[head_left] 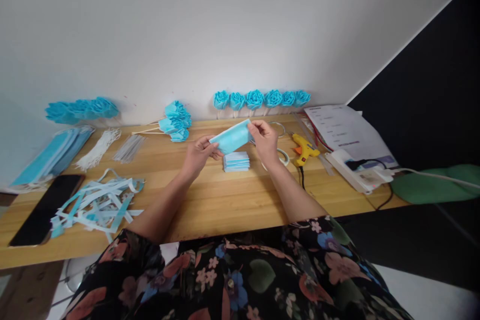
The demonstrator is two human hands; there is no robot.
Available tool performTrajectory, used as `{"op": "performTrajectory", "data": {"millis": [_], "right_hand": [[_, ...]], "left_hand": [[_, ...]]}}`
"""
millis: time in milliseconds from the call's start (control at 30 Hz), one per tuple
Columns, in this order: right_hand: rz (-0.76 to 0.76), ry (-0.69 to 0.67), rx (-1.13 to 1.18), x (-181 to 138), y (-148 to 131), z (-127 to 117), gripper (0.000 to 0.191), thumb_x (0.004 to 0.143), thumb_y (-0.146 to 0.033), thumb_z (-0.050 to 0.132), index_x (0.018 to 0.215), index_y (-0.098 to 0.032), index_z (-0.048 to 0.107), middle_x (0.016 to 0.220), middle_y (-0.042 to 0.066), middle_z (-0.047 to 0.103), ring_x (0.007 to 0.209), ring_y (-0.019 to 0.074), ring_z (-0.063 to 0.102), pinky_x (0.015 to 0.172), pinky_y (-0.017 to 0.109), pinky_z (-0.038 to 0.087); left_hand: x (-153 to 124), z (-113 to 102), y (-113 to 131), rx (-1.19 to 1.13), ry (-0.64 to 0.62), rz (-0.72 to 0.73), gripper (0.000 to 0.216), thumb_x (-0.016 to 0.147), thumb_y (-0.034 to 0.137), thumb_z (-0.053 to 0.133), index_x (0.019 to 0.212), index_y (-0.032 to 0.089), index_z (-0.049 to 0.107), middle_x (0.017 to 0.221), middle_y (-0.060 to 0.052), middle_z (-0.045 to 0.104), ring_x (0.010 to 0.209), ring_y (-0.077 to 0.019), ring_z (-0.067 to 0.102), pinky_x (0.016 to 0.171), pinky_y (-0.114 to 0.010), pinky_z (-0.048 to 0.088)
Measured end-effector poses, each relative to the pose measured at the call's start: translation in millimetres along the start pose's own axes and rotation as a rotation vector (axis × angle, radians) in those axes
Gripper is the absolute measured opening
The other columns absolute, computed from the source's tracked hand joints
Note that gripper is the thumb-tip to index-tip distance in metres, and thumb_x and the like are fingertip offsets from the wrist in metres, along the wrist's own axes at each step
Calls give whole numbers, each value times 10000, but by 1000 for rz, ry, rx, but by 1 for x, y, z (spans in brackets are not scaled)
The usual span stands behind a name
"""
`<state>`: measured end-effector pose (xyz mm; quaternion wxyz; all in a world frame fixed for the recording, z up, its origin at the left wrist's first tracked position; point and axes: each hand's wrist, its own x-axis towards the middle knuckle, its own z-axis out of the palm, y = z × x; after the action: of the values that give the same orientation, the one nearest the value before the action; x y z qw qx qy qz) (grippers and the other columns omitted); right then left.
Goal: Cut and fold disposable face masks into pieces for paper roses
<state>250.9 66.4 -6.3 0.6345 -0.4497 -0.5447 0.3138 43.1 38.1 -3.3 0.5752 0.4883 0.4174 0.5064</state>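
A light blue rectangle of face-mask fabric [233,137] is held up, slightly tilted, over the middle of the table. My left hand [200,154] pinches its left end, and my right hand [264,139] grips its upper right corner between thumb and fingers. Just below it lies a neat stack of folded blue and white mask pieces [236,162]. Beside my right wrist is a roll of tape [282,157], partly hidden by the arm. A yellow hot glue gun [305,149] lies farther right.
Blue fabric flowers [255,99] line the wall, with more [176,121] at centre-left. To the left lie flat masks [56,156], white ear loops [99,149], thin strips [129,148], cut scraps [99,202] and a phone [45,210]. A power strip [354,171] and printed paper [347,132] are at right.
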Motion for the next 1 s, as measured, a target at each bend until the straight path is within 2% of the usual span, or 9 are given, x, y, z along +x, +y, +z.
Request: {"op": "performTrajectory", "data": {"millis": [233,433,667,1000], "right_hand": [[-26,-4,-27,0,-3,-1,284,855,-491,669,840,-208,677,733,-18,600,681,129,510,644,260,413],[-51,-5,-30,-1,-6,-1,284,879,-488,643,834,-208,658,717,-19,584,675,130,510,634,258,415],[-37,-10,-58,-3,-10,0,300,871,-497,630,823,-201,643,684,-23,576,648,126,503,609,256,409],[-18,-3,-49,-1,-3,0,312,873,-510,630,841,-200,650,678,-28,559,635,123,483,604,253,402]], "left_hand": [[-2,0,1,-4,-10,20,469,683,517,837,875,145,625,691,-57,757,603,-168,705,631,-295,582],[-3,0,1,-15,-87,18,475,697,543,829,863,149,621,723,-81,762,689,-206,741,687,-325,598],[-5,0,4,-35,-130,2,476,695,549,824,841,155,602,671,-61,737,619,-206,723,660,-342,604],[-5,2,4,-30,-142,19,516,679,565,845,830,166,555,671,-59,742,656,-224,744,655,-345,614]]}}
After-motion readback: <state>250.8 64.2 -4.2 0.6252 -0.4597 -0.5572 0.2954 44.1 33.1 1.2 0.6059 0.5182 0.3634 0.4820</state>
